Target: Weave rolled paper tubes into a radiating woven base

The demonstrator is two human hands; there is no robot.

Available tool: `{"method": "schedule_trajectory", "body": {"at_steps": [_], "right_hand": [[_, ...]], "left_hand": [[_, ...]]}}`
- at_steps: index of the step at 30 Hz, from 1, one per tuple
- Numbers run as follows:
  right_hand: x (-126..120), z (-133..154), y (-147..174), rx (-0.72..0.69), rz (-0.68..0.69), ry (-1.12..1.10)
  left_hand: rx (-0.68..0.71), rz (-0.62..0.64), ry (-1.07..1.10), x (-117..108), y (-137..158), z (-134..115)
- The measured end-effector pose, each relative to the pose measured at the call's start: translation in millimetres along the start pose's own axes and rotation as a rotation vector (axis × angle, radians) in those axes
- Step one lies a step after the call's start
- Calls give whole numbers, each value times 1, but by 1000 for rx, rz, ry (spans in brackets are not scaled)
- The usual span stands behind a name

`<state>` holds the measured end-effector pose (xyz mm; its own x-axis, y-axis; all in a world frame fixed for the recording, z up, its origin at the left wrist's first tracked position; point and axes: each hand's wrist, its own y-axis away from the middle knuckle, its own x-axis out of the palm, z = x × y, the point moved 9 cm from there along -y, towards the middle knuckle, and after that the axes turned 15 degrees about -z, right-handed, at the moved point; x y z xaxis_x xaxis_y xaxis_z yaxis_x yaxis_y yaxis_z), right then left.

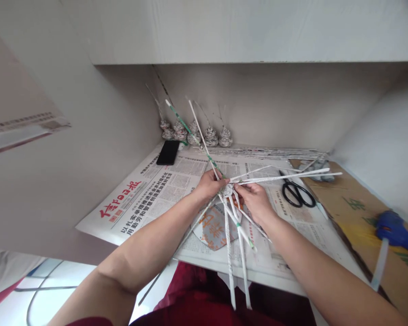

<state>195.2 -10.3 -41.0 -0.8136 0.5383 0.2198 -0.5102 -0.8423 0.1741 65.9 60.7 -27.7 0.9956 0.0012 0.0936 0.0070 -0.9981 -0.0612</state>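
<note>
Between my two hands is a small round weaving of rolled newspaper strips (pixel 227 190), with long paper tubes fanning out from its centre. My left hand (pixel 211 183) pinches its left edge, thumb on top, beside tubes that point up and left. On the other side my right hand (pixel 253 199) has its fingers closed on the right edge, where white tubes stretch out to the right. Several more tubes (pixel 229 253) hang toward me past the table edge. Under the weaving lies a grey piece with orange characters (pixel 214 231), partly covered by the tubes.
Newspaper (pixel 146 194) covers the table. Several woven gourd shapes (pixel 211 136) stand along the back wall near a black phone (pixel 168 152) and a bundle of paper tubes (pixel 258 153). Right of my hands are black scissors (pixel 297 192), cardboard (pixel 347 199) and a blue glue gun (pixel 394 228).
</note>
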Motion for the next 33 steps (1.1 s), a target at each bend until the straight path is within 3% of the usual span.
{"method": "schedule_trajectory", "body": {"at_steps": [5,12,21,24,28,33], "right_hand": [[0,0,1,-34,43,56],[-10,1,-5,-194,-8,202],[-10,10,-5,-290,-46,218],[-10,14,-4,-263,-82,96],[-10,10,-4,-114,-124,-93],[-8,8,-6,-31,-71,-71]], "left_hand": [[29,-8,-26,0,1,-4],[39,-27,-49,-3,0,-5],[-80,35,81,3,3,2],[-130,39,118,5,4,5],[-191,66,181,10,8,6],[-214,76,164,11,11,2]]}}
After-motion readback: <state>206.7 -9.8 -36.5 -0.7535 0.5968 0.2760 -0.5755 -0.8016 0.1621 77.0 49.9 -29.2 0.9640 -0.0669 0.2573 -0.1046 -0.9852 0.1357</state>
